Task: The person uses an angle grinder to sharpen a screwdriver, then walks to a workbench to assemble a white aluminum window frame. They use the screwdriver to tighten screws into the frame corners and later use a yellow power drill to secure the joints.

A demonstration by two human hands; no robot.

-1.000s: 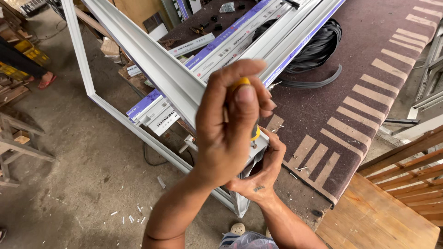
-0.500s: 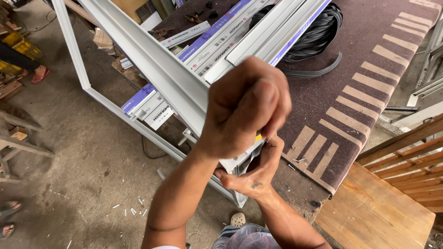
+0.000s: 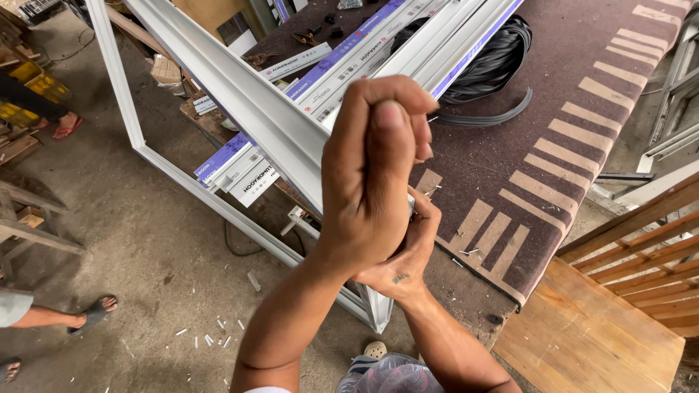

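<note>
At the near corner of a white aluminium frame [image 3: 218,200], which stood tilted against a workbench covered in brown striped carpet [image 3: 582,94], the person's two hands met. One frame was in view, its long rails running up and away to the left, its near corner dropping toward the concrete floor [image 3: 109,255]. On the bench lay a bundle of white aluminium profiles [image 3: 408,51] with blue-edged wrapping; their exact number could not be counted, though several lay side by side. One coil of black rubber gasket [image 3: 495,65] lay beside them, a loose end trailing over the carpet. One wooden bench top [image 3: 590,342] stood to the lower right.

The left hand [image 3: 371,175] was raised in front, closed tight into a fist with the thumb pressed over the curled fingers; what it gripped was hidden inside the fist and could not be told. The right hand [image 3: 408,255] sat just beneath and behind it, fingers curled and pressed against the frame's corner post, touching the underside of the left hand. Most of its fingers were covered by the left hand, so how far it was closed could not be told.

Small white offcuts [image 3: 211,336] lay scattered on the floor. Two sandalled feet [image 3: 91,314] of other people showed at the left edge, well apart from the hands.
</note>
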